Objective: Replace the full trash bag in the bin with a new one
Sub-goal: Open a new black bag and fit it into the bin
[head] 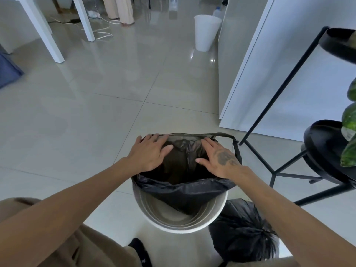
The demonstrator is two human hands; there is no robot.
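Head view: both hands, left hand and right hand, spread flat on thin black bag over round white bin; knotted full black bag under right forearm, black metal stand right, open floor left.

This looked like a room in a home, floored in large glossy pale tiles. A small white waste bin served as the landmark: it stood on the tiles against a tall white cabinet panel just to its right. Well to its left were white table legs with loose cables trailing on the floor. Nearer the camera and to its right stood a black metal plant stand holding green leaves.
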